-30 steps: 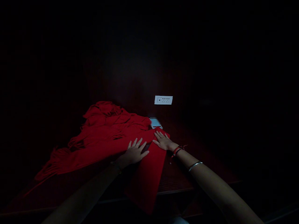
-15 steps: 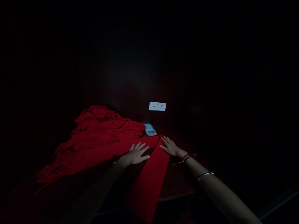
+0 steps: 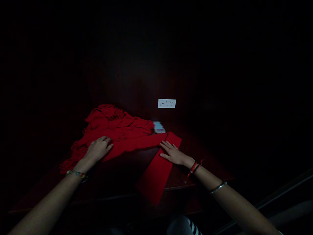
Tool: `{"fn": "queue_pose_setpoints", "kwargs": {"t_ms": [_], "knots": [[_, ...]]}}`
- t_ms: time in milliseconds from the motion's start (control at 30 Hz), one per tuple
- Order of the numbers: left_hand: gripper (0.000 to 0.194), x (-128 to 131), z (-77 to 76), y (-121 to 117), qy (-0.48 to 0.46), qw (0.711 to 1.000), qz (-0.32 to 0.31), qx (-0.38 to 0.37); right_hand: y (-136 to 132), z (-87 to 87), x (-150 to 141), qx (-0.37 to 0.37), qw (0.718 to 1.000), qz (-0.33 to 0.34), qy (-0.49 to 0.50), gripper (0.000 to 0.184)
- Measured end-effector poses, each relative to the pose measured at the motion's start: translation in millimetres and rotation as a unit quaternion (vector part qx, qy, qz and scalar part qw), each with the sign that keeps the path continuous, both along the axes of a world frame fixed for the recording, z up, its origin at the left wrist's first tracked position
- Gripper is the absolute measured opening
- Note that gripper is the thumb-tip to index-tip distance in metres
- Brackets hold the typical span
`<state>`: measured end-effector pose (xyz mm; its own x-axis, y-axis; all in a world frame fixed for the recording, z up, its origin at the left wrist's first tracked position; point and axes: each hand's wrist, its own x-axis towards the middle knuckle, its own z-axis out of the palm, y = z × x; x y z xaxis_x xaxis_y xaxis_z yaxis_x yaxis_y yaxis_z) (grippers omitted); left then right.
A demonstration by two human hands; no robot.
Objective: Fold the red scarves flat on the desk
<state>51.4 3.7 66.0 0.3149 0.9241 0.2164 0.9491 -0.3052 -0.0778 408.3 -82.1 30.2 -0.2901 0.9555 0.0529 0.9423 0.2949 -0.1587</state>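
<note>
Head view: the scarf [image 3: 139, 142] lies mid-frame, long axis running left to right, then folding toward bottom centre; my right hand [image 3: 173, 154], nearer the fold, rests flat on it, fingers spread; my left hand [image 3: 98, 150] curls left of centre, grip unclear

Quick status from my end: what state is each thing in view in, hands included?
Left hand: fingers curled, grip unclear
Right hand: open, palm down on the red strip
Red strip: laid flat, bent at an angle, overhanging the dark surface
Red heap: rumpled, fringed
Phone-like device: lying flat, pixelated
Wall socket: nothing plugged in
</note>
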Motion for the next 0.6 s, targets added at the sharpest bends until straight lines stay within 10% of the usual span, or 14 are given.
{"fn": "queue_pose_setpoints", "kwargs": {"t_ms": [167,600], "knots": [[0.080,-57.4,7.2,7.6,0.039,0.981,0.085,-0.169,-11.7,-10.0,-13.7,-0.052,0.998,0.022,-0.008,0.061],[0.077,-42.2,12.9,31.1,-0.019,0.961,0.023,-0.274,19.0,-11.6,17.3,-0.073,0.997,0.029,-0.014,0.061]]}}
